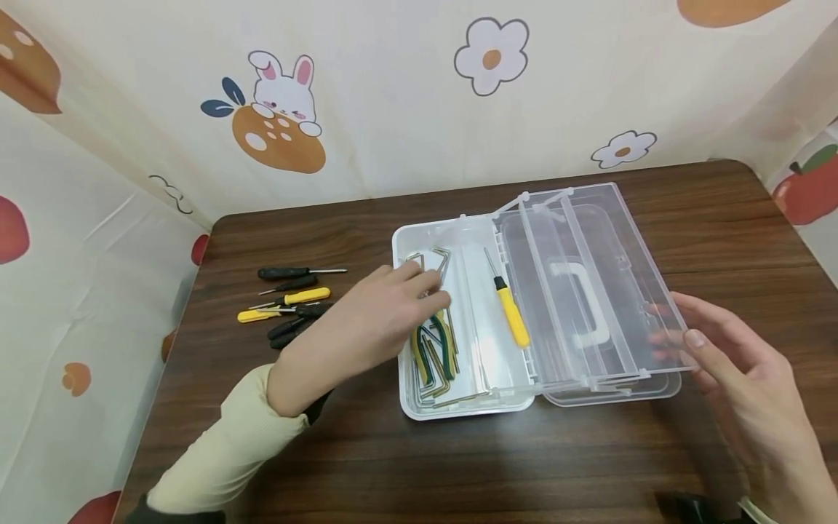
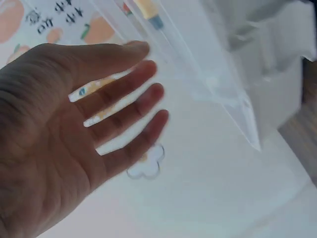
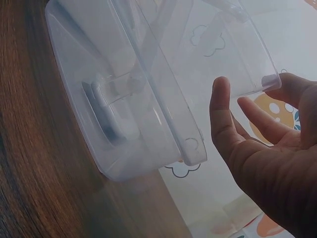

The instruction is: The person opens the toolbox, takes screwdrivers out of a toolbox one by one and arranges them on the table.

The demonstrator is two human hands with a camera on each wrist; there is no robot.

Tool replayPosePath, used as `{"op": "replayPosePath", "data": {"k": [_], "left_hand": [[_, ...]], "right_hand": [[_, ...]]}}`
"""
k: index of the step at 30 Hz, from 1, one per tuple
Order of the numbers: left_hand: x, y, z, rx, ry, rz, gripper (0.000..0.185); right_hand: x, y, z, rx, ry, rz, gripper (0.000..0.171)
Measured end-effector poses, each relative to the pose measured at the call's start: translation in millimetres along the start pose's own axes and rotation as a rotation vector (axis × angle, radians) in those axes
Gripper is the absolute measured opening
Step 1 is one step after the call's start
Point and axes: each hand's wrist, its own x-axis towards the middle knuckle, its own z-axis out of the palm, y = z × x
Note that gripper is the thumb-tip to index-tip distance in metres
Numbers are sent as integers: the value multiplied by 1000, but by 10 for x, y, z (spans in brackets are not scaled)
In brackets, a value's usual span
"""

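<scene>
My left hand (image 1: 386, 306) hovers with its grip apart, fingers straight, over the bent hex keys (image 1: 435, 349) lying in the left compartment of the white toolbox (image 1: 458, 411), which sits mid-surface (image 1: 393, 466). My right hand (image 1: 727, 356), its grip also apart and relaxed, touches the outer edge of the clear swung-out tray (image 1: 589, 291) with its fingertips. A yellow-handled screwdriver (image 1: 511, 313) lies in the box's next compartment, and more screwdrivers (image 1: 288, 302) lie loose on the surface to the left, well apart from the box.
</scene>
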Motion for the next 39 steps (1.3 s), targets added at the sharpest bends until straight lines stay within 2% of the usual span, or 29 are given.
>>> {"op": "replayPosePath", "data": {"k": [4,6,13,19,25,33,35,39], "left_hand": [[203,64,-26,-50,2,142,42],[294,102,-17,-55,-9,185,43],[533,238,22,10,-64,233,53],[686,310,89,67,-63,302,39],[758,335,124,98,-85,337,26],[815,292,182,142,-65,387,28],[808,287,178,167,-53,398,29],[747,275,130,197,-6,395,27]], "right_hand": [[-2,15,-22,20,-10,-6,50],[-4,37,-40,45,-20,-11,50],[-17,74,-69,62,-23,-7,50],[-16,27,-34,20,-13,2,50],[-7,-10,2,-11,-5,9,49],[5,0,10,-33,-10,20,49],[11,17,-1,29,-41,-10,50],[8,15,0,41,-41,-23,49]]}}
